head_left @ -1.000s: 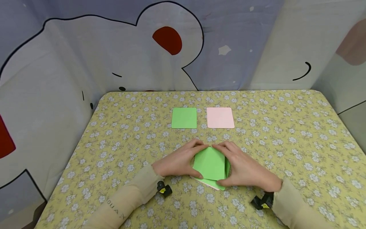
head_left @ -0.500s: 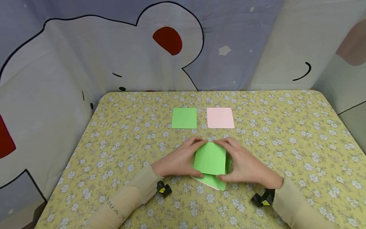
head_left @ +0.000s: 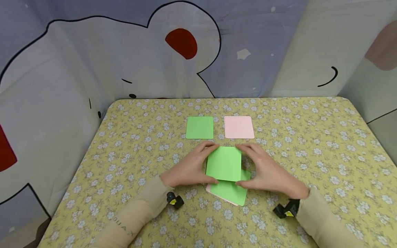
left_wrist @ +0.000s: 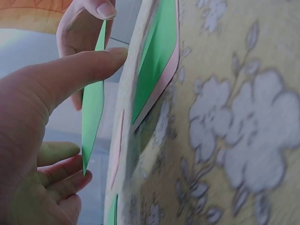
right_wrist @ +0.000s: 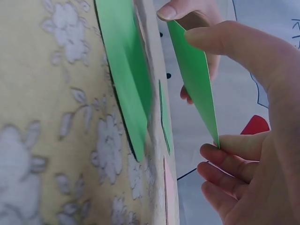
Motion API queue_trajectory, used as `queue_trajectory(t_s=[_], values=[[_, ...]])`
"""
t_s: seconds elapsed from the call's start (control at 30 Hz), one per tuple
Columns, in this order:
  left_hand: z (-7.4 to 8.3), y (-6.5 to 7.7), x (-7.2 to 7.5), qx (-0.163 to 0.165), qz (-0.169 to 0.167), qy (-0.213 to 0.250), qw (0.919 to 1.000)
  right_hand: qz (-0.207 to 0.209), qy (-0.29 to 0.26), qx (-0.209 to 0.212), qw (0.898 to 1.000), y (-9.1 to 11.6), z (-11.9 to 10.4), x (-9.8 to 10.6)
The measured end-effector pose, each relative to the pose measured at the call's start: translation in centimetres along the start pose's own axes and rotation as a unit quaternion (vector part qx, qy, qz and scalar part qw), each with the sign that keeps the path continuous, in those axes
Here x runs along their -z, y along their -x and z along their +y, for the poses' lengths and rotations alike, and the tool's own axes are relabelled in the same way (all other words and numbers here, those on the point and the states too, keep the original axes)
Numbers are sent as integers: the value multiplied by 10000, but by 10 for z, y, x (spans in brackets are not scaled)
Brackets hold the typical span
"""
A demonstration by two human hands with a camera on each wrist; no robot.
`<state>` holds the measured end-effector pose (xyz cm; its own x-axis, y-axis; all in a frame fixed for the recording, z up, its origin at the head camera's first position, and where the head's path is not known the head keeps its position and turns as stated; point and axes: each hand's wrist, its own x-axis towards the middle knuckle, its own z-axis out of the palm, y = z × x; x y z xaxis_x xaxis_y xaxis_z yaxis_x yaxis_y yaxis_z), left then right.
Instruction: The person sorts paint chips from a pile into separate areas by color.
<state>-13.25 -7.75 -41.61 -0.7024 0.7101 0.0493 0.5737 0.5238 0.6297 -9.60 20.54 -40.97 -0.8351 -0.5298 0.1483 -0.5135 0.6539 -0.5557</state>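
Your left hand (head_left: 193, 168) and right hand (head_left: 268, 169) pinch a green card (head_left: 224, 163) between them, holding it raised above the green-and-pink pile (head_left: 230, 193) on the flowered cloth (head_left: 130, 168).

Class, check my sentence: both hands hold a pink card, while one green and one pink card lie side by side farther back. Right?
Wrong colour: the left hand and right hand hold a green card, as the head view shows; the rest stands.
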Motion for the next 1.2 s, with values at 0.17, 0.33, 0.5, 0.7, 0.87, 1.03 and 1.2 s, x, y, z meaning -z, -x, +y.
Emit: queue_trajectory(t_s=[0.17, 0.33, 0.5, 0.7, 0.87, 1.03, 1.2], values=[[-4, 0, 7, 150, 188, -74, 9997, 69, 14, 181, 9998, -12, 1, 2], [-11, -2, 14, 240, 411, -130, 9988, 43, 114, 193, 9997, -25, 0, 4], [-19, -6, 22, 324, 524, -201, 9979, 19, 131, 196, 9997, -40, 2, 4], [-29, -12, 34, 481, 601, -135, 9969, 50, 102, 280, 9995, -62, 4, 4], [-36, -18, 43, 567, 626, -144, 9963, -60, 56, 147, 9999, -78, 5, 4], [-43, -23, 56, 715, 581, -144, 9956, -96, 36, 21, 9999, -94, 5, 4], [-51, -30, 68, 800, 571, -235, 9949, -91, 50, -16, 9999, -111, 6, 3]])
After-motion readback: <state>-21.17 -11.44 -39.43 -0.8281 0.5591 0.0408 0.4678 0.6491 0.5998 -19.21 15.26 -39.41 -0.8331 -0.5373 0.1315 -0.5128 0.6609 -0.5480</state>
